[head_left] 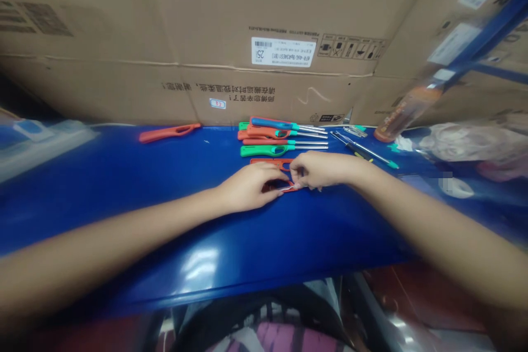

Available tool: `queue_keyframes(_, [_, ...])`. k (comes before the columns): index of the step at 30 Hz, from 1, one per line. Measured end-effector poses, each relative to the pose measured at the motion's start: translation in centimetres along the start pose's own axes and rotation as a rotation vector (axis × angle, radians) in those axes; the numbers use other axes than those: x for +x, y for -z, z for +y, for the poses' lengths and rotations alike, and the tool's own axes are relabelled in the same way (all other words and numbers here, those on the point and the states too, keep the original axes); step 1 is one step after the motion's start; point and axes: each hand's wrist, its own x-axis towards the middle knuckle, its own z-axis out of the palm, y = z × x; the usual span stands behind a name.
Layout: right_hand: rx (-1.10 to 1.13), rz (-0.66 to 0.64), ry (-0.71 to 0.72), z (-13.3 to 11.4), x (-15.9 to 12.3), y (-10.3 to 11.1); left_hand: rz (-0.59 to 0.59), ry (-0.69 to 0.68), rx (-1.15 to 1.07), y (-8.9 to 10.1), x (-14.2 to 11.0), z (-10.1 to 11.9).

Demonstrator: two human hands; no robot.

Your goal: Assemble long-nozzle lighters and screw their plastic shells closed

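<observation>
Over the middle of the table, my left hand (249, 184) is curled around an orange-red lighter handle (291, 187), which it partly hides. My right hand (322, 169) meets it from the right, fingertips pinched together at the handle. A thin pale strip shows between the two hands; what the right fingers grip is too small to make out. Just behind the hands lies another orange handle piece (264, 161). Beyond it, several long-nosed lighters (264, 150) in green, orange and blue lie stacked side by side, their metal tubes pointing right.
A single red-orange handle (169, 133) lies at the back left of the blue table (165, 162). To the right are a loose metal tube with green tip (371, 155), an orange bottle (406, 113), plastic bags (466, 143) and a tape roll (457, 188). Large cardboard boxes (185, 27) wall the back.
</observation>
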Motion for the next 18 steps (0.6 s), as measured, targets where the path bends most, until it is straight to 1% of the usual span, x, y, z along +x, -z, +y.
queue_keyframes(2, [0.085, 0.034, 0.034, -0.2, -0.4, -0.4, 0.038, 0.018, -0.065, 0.1, -0.9, 0.0])
queue_keyframes(3, [0.092, 0.069, 0.084, -0.2, -0.6, -0.7, 0.066, 0.029, -0.085, 0.1, -1.3, 0.1])
queue_keyframes(6, [0.04, 0.175, 0.269, 0.2, -1.1, -1.7, 0.132, 0.033, -0.089, -0.4, -2.0, 0.0])
queue_keyframes(8, [0.026, 0.221, 0.324, 0.5, -1.3, -2.3, 0.146, 0.017, -0.081, -0.7, -2.2, 0.0])
queue_keyframes(11, [0.052, 0.275, 0.326, 0.8, -1.5, -3.0, 0.151, 0.0, -0.087, -1.0, -2.2, -0.1])
queue_keyframes(14, [0.102, 0.325, 0.32, 1.1, -1.6, -3.6, 0.15, 0.012, -0.096, -1.0, -2.1, 0.0])
queue_keyframes(18, [0.165, 0.336, 0.309, 1.3, -1.6, -4.0, 0.146, 0.028, -0.094, -0.9, -2.2, 0.1])
